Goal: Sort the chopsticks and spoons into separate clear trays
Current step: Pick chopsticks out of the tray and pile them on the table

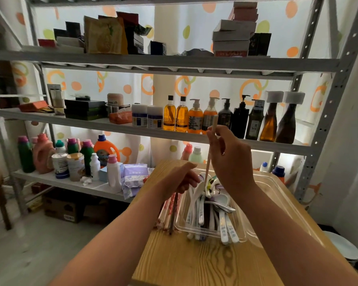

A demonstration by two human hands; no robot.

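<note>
Both hands busy over a light wooden tabletop (194, 263). In the right hand (230, 155), high above the trays, a single pale chopstick (209, 155), pinched between the thumb and curled fingers near its upper end. Held almost upright, top end poking above the fingers, lower tip down among the spoons (213, 205).

In the left hand (182, 178), lower and further left, a bundle of chopsticks (170, 211), fingers curled round its far end. Red-and-white ones and at least one dark one in it, running back toward the body, near ends at the tabletop's left edge. Just beside the spoon tray and outside it; whether resting on the wood or held slightly off it, impossible to tell.

Heaped in a small clear tray (243, 237): white spoons, some with printed handles, several handles overhanging the near rim. To the right of that tray and behind it, the rim of a larger clear tray (283, 195); whether beside or beneath the small one, not clear.

Behind the tabletop, a grey metal shelf rack (174, 62). Stacked boxes (231, 36) on the top shelf, pump bottles (195, 118) in a row on the middle one, detergent jugs (105, 149) on the lowest. Behind the rack, a curtain (194, 17) with orange and green dots.
</note>
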